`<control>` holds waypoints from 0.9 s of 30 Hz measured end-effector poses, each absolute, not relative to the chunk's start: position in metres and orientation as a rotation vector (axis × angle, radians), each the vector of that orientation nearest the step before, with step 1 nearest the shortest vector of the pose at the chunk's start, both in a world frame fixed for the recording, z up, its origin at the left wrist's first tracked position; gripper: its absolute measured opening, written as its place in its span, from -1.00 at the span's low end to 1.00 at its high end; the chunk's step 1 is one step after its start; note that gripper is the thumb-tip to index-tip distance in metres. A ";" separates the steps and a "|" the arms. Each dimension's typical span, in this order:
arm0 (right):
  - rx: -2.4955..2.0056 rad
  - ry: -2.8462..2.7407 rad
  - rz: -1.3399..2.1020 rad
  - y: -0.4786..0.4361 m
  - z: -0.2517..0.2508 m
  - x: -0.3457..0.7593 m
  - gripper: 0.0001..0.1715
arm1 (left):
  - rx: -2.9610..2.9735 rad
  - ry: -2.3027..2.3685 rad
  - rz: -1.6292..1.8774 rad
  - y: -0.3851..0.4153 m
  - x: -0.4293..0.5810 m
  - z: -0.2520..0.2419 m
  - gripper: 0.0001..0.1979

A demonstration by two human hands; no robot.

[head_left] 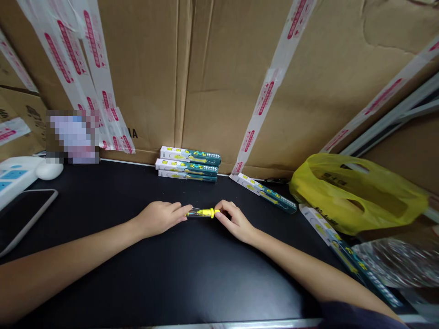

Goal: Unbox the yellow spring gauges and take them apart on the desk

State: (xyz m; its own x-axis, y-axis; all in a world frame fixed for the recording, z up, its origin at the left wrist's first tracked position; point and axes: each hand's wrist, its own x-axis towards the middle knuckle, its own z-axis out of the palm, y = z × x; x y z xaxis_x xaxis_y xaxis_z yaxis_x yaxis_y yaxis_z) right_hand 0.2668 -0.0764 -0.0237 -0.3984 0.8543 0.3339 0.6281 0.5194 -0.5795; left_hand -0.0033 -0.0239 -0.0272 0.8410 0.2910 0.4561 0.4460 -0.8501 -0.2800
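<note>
A tubular spring scale point(203, 213), clear with yellow parts inside and a yellow end cap, lies level between my hands just above or on the black table. My left hand point(158, 220) is closed around its left end, which the fingers partly hide. At the other end, my right hand point(236, 223) pinches the small yellow tip beside the cap between thumb and fingers. Behind the hands, three long printed boxes point(188, 164) are stacked, with yellow spring scales pictured on them.
Another printed box point(267, 193) lies slanted behind my right hand. A yellow plastic bag point(356, 192) sits at the right, near a further long box point(346, 251) and clear plastic wrap point(398, 260). Left are a phone point(24, 219) and a power strip point(13, 176). Taped cardboard point(147, 82) stands behind.
</note>
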 end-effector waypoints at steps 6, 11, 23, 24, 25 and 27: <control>-1.230 -2.124 0.554 -0.077 -0.024 0.268 -0.77 | -2.647 -0.533 -0.578 -0.024 -0.002 -0.026 -0.70; -1.251 -2.216 0.487 -0.073 -0.024 0.268 -0.57 | -2.643 -0.536 -0.584 -0.024 -0.003 -0.026 -0.70; -1.241 -2.120 0.579 -0.076 -0.026 0.270 -0.76 | -2.640 -0.532 -0.589 -0.024 -0.002 -0.026 -0.71; -1.252 -2.134 0.551 -0.075 -0.025 0.270 -0.72 | -2.642 -0.534 -0.591 -0.024 -0.002 -0.025 -0.71; -1.257 -2.152 0.527 -0.074 -0.024 0.269 -0.66 | -2.647 -0.536 -0.589 -0.024 -0.002 -0.025 -0.71; -1.251 -2.199 0.500 -0.073 -0.023 0.268 -0.55 | -2.651 -0.541 -0.582 -0.025 -0.002 -0.025 -0.71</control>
